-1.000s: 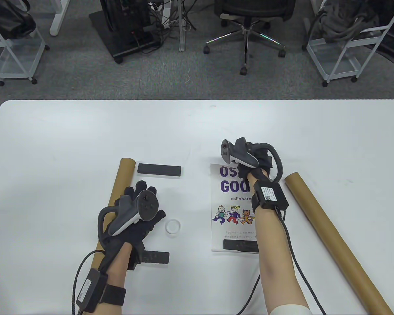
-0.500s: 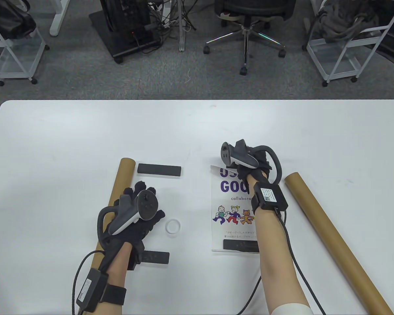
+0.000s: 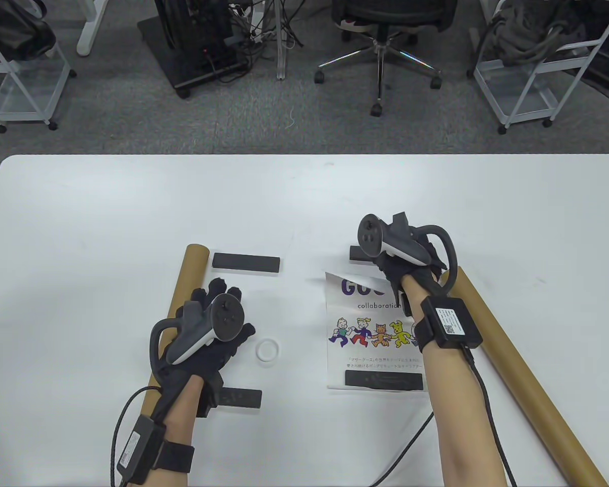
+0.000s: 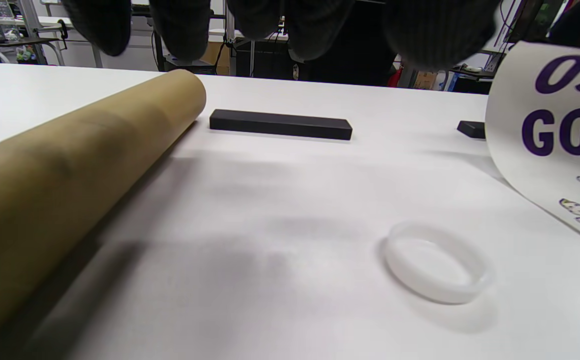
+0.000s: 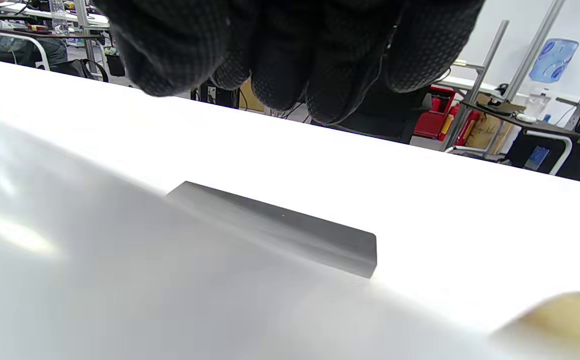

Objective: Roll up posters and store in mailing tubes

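Paper spring is the likely trouble: the poster (image 3: 373,337) lies at lower centre of the table view, its far edge curling up off the table (image 3: 132,213), and only one black weight bar (image 3: 384,380) pins its near edge. If rolling starts crooked, the roll may come out cone-shaped and jam in a tube; a loose roll could unwind.

The right hand (image 3: 408,258) sits at the curled far edge, beside another bar (image 3: 358,253) lying just beyond the sheet; whether its fingers pinch anything I cannot tell. The left hand (image 3: 213,335) rests spread and holding nothing, lower left, over the left mailing tube (image 3: 193,264). The right mailing tube (image 3: 517,375) runs diagonally toward the lower right corner. A white end cap (image 3: 267,350) lies between left hand and poster and could get knocked away.

Readable print: purple "GO…" and "collaboration" above cartoon figures; the left wrist view shows "OS" and "GOO". The Japanese lines are too small to read.
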A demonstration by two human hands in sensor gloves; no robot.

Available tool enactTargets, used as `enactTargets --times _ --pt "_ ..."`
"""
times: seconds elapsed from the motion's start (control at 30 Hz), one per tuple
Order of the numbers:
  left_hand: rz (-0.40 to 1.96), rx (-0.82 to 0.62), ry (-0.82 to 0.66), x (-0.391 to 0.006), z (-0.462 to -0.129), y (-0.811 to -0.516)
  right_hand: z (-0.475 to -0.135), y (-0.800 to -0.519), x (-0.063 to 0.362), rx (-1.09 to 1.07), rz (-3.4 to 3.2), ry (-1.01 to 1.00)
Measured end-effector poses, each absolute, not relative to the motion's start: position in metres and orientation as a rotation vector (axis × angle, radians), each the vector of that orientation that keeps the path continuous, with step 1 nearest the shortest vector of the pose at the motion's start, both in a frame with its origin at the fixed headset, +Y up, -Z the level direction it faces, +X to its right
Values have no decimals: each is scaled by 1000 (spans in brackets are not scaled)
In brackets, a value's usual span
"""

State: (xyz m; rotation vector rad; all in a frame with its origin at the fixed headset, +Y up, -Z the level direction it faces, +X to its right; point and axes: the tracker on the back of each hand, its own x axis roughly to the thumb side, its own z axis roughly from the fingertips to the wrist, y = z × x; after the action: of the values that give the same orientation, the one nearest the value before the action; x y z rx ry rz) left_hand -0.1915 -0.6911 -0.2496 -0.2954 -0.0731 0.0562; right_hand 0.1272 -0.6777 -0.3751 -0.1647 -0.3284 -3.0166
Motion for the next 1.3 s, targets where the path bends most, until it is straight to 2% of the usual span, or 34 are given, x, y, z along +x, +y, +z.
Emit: enactTargets --times 0.2,0.5,0.67,0.77,0.9,0.97,1.17,1.3 --pt "59 -298 -89 -187 -248 -692 -330 -667 122 -264 -3065 -376" --pt "51 -287 -118 -179 -245 -689 -261 -667 111 -404 -3079 -426" --pt "49 -293 -126 -176 -244 -691 -238 -661 110 -469 -3100 -499" --pt "43 -294 -126 -175 -245 -691 -226 -660 110 -489 -3113 -651" --pt "41 -293 -122 -176 -244 -690 -210 -663 106 -521 -3083 -996" --pt "41 -292 -121 -176 -244 -691 -202 -664 102 -564 -3050 -1079" --pt "45 -297 -117 -177 -245 -691 -182 -678 86 -652 -2850 -1192" --pt "48 -303 -107 -179 -245 -691 -176 -691 79 -637 -2728 -1281"
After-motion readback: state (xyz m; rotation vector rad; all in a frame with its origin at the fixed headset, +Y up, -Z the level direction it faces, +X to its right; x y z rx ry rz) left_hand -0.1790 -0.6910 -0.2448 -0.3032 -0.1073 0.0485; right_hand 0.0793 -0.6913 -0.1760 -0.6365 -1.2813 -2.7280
